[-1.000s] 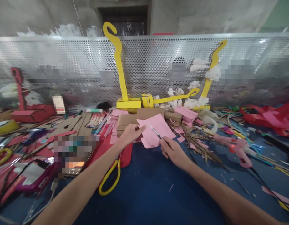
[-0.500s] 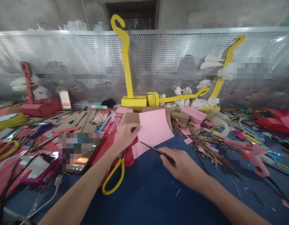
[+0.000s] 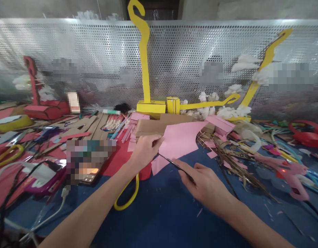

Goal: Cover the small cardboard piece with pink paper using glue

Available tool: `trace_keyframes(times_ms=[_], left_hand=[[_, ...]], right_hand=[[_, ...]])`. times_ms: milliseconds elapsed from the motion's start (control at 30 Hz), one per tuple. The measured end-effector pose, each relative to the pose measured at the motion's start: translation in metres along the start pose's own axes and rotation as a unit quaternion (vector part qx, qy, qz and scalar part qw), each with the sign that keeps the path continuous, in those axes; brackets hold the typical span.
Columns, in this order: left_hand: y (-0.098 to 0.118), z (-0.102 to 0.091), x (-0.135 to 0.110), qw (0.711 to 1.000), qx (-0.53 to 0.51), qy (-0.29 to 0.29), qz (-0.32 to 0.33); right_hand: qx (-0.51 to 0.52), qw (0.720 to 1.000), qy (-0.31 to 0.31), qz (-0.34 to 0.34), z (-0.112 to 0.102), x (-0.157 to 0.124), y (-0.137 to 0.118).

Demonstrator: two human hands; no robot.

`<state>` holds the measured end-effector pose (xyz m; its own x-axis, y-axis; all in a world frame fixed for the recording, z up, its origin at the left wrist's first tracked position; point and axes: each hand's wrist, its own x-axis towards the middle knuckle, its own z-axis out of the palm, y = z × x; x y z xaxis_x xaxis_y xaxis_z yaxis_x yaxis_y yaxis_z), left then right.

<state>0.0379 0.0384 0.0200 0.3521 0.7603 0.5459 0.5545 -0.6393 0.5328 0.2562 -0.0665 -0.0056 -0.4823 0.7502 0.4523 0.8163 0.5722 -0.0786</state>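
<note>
My left hand [image 3: 145, 150] pinches the left edge of a pink paper sheet [image 3: 181, 141] that lies over the blue table [image 3: 169, 210]. A thin dark-handled blade [image 3: 174, 165] sits in the closed fingers of my right hand [image 3: 204, 182], its tip pointing left at the sheet's lower edge near my left fingers. Yellow-handled scissors [image 3: 128, 198] lie under my left forearm.
A perforated metal screen [image 3: 97, 58] closes the back. Yellow cardboard hook shapes [image 3: 146, 62] with white fluff stand against it. Cardboard boxes [image 3: 151, 125], dry twigs [image 3: 233, 165], a pink glue gun [image 3: 290, 172], a phone [image 3: 88, 172] and red paper scraps crowd the table.
The pink sheet has tilted and turned rightward under my left hand. My right hand dropped the blade from on top of the sheet to its lower edge. The view has moved closer.
</note>
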Motion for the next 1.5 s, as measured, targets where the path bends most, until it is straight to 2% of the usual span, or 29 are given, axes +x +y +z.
trace_keyframes(times_ms=[133, 300, 833, 1500], left_hand=[[-0.0024, 0.0023, 0.0000, 1.000, 0.013, 0.014, -0.002], [-0.0029, 0.0054, -0.0006, 0.999, 0.020, 0.030, 0.003], [0.0031, 0.0074, -0.0028, 0.999, 0.028, 0.019, 0.007], [0.0003, 0.0030, -0.0018, 0.999, 0.027, 0.028, 0.013]], right_hand=[[-0.006, 1.000, 0.007, -0.024, -0.0013, -0.0019, -0.0010], [-0.004, 1.000, 0.007, -0.018, -0.0039, -0.0009, -0.0042], [-0.013, 0.999, 0.020, -0.021, 0.0000, -0.0004, -0.0057], [0.075, 0.997, 0.021, 0.027, -0.0043, -0.0027, -0.0073]])
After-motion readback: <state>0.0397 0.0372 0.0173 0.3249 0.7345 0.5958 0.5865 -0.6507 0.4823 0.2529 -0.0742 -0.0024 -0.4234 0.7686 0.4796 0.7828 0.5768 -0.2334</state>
